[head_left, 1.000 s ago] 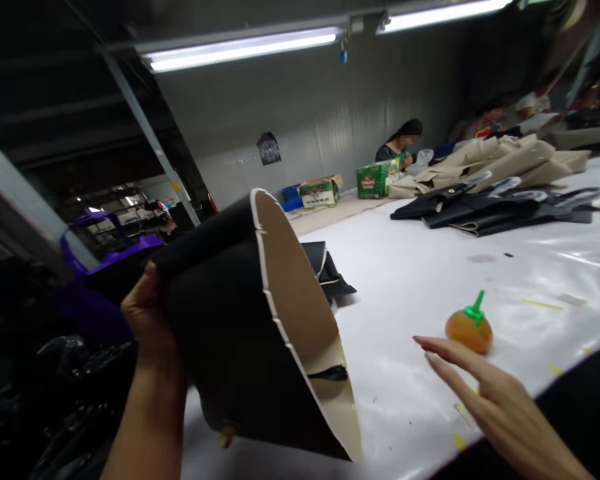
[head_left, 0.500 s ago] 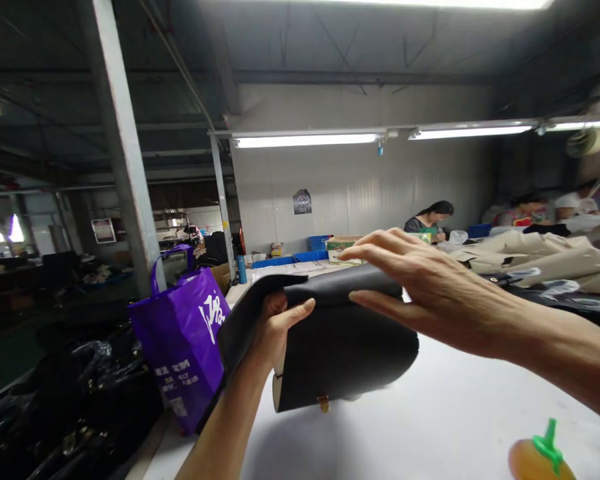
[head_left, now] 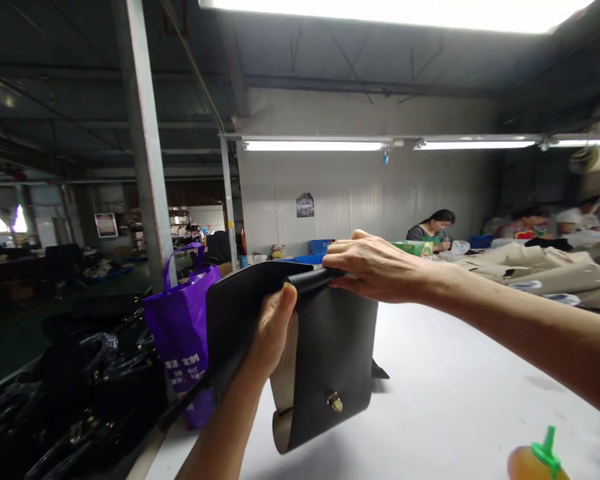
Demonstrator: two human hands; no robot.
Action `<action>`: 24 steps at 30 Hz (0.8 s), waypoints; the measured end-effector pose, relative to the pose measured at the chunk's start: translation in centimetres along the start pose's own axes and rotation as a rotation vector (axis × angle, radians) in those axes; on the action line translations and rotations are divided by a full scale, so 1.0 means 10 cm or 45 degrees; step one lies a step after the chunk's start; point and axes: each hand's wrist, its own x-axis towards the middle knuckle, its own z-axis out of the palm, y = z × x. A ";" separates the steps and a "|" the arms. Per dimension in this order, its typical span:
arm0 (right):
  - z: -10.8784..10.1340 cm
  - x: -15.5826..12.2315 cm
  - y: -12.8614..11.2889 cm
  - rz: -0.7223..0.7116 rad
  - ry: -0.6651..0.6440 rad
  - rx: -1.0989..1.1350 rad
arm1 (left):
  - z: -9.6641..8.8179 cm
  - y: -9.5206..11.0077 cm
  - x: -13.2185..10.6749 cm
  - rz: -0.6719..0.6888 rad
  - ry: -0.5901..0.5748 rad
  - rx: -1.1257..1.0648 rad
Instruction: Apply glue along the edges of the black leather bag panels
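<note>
A black leather bag piece (head_left: 336, 360) hangs over the white table, held up between both hands. Its front panel faces me and carries a small gold clasp (head_left: 335, 401); a beige lining shows at its open left side. A wide black flap (head_left: 235, 303) spreads out to the left. My left hand (head_left: 274, 327) grips the upper left edge, thumb on top and fingers hidden behind the leather. My right hand (head_left: 363, 263) is closed over the rolled top edge, right of the left hand.
A purple bag (head_left: 183, 327) stands at the table's left edge. An orange bottle with a green nozzle (head_left: 543, 457) is at the lower right of the white table (head_left: 445, 400). Beige pieces (head_left: 545, 270) are heaped at the right; a co-worker (head_left: 433, 230) sits beyond.
My right hand has closed from spread fingers onto the top edge. The bag piece has swung so its front panel hangs lower and the clasp faces me more; the left flap shows wider.
</note>
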 end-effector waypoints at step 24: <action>0.32 -0.12 -0.46 -0.210 0.169 -0.405 | 0.07 -0.19 0.23 -0.606 0.496 -0.747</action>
